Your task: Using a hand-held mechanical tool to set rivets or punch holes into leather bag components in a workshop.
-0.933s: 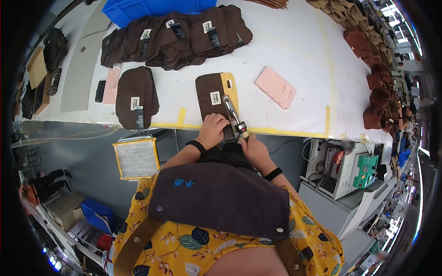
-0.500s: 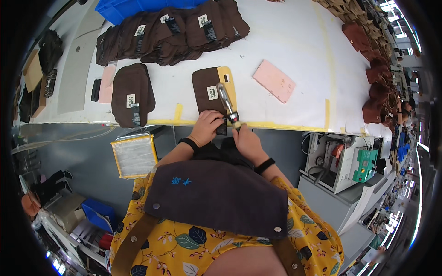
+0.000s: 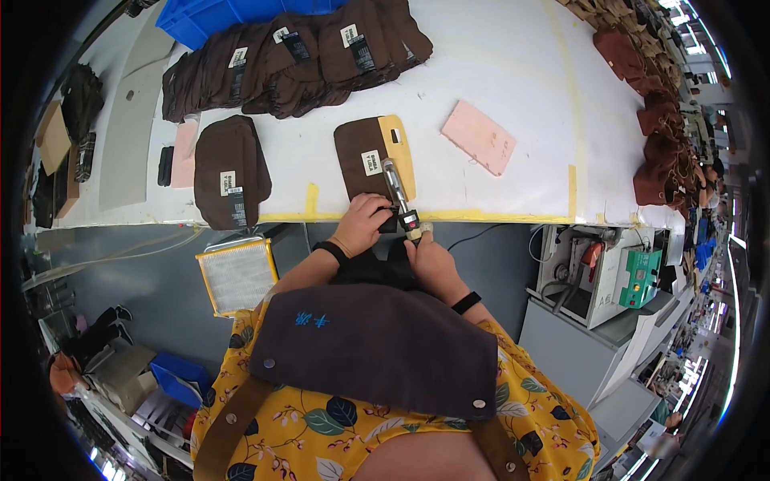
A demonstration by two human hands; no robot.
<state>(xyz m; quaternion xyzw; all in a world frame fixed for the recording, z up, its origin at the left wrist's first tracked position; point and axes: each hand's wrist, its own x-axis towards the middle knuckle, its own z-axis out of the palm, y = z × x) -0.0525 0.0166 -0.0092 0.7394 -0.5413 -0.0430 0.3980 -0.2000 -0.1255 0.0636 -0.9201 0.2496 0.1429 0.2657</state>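
A brown fabric piece (image 3: 358, 143) with a small white label lies at the table's near edge, beside a yellow template strip (image 3: 393, 127) with a slot. My left hand (image 3: 359, 226) rests at its near end, fingers bent together over a black label (image 3: 388, 224) that hangs at the edge. My right hand (image 3: 434, 258) is closed round the handle of a soldering-iron-like tool (image 3: 398, 189) with a shiny metal barrel. The barrel points away from me, over the template's near part. Whether its tip touches anything I cannot tell.
A small stack of brown pieces (image 3: 229, 160) lies left, and a long row of more (image 3: 297, 64) lies farther back by a blue crate (image 3: 216, 20). A pink pad (image 3: 479, 137) sits right. Reddish-brown bags (image 3: 664, 164) line the right edge; a green control box (image 3: 641, 276) stands below.
My right hand has drawn the tool slightly toward me, its barrel shifting nearer the table edge. My left hand stays at the fabric piece's near end.
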